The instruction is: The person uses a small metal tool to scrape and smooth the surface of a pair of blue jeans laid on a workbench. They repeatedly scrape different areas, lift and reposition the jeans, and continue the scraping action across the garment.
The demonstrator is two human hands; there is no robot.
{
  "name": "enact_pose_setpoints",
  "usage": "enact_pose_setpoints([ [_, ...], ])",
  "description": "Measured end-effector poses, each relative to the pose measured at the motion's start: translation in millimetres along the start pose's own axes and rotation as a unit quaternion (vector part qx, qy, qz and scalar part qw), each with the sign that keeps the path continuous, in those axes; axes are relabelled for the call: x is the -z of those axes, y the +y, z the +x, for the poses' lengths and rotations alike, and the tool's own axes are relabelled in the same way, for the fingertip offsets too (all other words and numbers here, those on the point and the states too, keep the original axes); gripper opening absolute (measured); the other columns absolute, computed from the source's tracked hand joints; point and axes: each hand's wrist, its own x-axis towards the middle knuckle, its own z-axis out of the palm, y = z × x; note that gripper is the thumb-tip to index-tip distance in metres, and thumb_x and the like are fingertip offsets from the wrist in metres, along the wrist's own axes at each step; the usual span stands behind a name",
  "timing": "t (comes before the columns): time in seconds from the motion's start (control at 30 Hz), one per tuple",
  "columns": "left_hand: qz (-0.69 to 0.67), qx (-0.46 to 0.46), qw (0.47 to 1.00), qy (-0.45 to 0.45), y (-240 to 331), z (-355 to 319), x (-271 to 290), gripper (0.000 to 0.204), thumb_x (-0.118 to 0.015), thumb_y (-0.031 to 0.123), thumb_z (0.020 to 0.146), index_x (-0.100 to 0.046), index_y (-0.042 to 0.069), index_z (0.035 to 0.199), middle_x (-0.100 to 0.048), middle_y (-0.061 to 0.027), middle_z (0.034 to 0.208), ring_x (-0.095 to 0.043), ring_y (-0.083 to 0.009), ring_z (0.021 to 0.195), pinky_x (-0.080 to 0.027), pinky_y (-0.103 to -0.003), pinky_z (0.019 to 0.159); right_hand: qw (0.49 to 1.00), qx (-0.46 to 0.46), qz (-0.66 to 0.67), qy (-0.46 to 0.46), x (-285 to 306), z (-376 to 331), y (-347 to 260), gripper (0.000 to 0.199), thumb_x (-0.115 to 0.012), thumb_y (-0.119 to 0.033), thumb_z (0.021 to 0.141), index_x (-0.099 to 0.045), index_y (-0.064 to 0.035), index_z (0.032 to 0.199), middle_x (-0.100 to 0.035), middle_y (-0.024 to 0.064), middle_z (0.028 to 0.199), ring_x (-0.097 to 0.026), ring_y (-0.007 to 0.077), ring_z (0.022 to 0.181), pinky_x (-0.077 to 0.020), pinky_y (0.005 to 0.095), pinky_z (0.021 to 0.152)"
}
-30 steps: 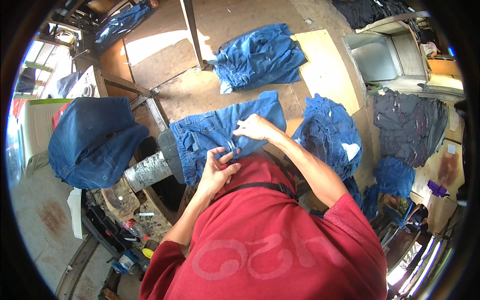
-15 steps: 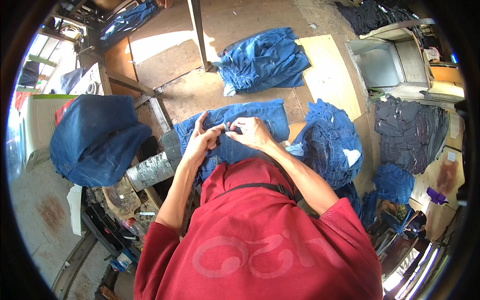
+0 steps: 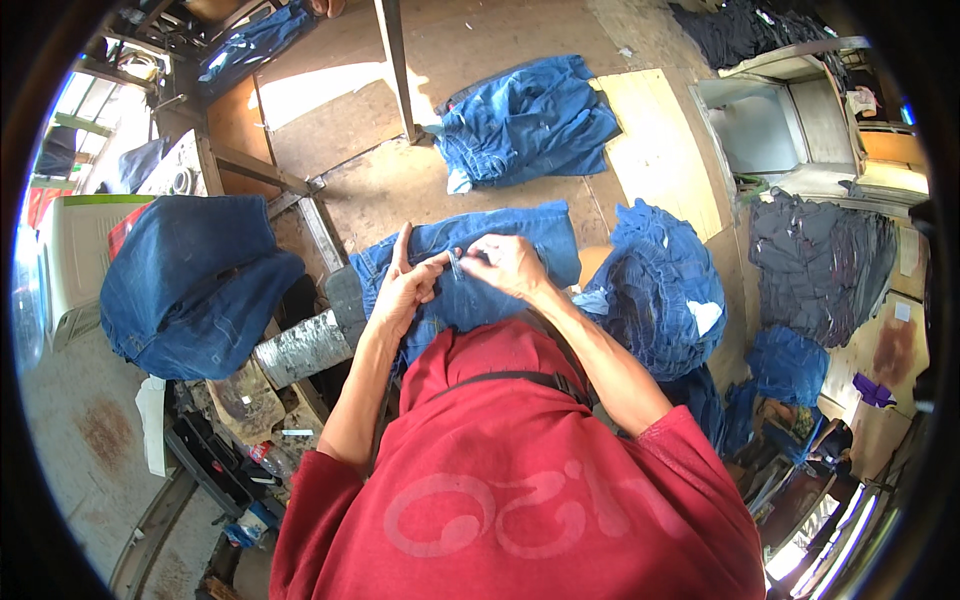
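Note:
A blue denim garment lies spread across in front of me, under both hands. Over its left part is my left hand, one finger pointing up, another stretched to the right and the rest curled. At the tip of that sideways finger hangs a narrow denim strip, which the hand seems to hold. Just right of the strip, my right hand has its fingers bent and drawn together, their tips a little apart from it. Whatever is between those fingertips is too small to make out.
Folded jeans lie on the brown floor ahead. A bundled denim heap sits close on my right, with dark garments beyond. On my left, dark blue denim drapes beside a pale cylinder. A post rises ahead.
My right hand's fingertips have come away from the left finger and shifted slightly right. More of the narrow denim strip shows now. The left hand stays nearly in place.

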Motion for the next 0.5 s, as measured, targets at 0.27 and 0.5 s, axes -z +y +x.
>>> enact_pose_setpoints([
  [0.27, -0.012, -0.007, 1.0, 0.013, -1.1, -2.5, -4.6, 0.101, -0.061, 0.0, 0.094, -0.001, 0.017, 0.173, -0.073, -0.0161, 0.129, -0.038, -0.0068, 0.06, -0.037, -0.022, 0.056, 0.998, 0.017, -0.049, -0.02, 7.3, -3.2, 1.0, 0.035, -0.083, -0.039, 0.083, -0.074, -0.0118, 0.103, -0.075, 0.0103, 0.077, -0.074, 0.0315, 0.074, -0.0566, 0.0452, 0.068],
  [0.5, 0.508, -0.189, 0.824, 0.164, 8.1, -13.4, -34.3, 0.052, -0.077, 0.013, 0.093, -0.061, 0.011, 0.143, -0.077, -0.009, 0.099, -0.064, -0.0173, 0.061, -0.053, -0.033, 0.061, 0.971, -0.077, -0.008, 0.227, 80.5, -8.9, 61.0, 0.02, -0.08, -0.026, 0.093, -0.074, -0.0127, 0.108, -0.079, 0.012, 0.096, -0.077, 0.024, 0.08, -0.0581, 0.0374, 0.069],
])
